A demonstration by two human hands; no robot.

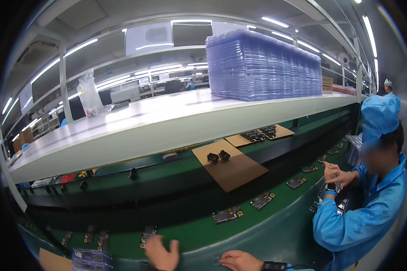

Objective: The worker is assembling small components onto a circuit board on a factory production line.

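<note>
My left hand (162, 255) is slightly blurred at the lower edge, thumb spread from the fingers. Its fingertips are at the near end of a small circuit board (148, 234) on the green belt (190, 232); whether they touch it I cannot tell. My right hand (242, 261) rests at the near edge with fingers curled together. Something thin and dark shows at its fingertips, too small to name. Ahead of it lie two more circuit boards, one board (227, 215) nearer and another board (262, 200) farther right.
Several boards (103, 239) stand at the left beside a stacked clear plastic tray (91, 259). Brown cardboard (230, 169) with black parts (219, 156) lies beyond the belt. Above, a white shelf (153, 113) carries stacked plastic trays (264, 67). A co-worker in blue (366, 217) works at the right.
</note>
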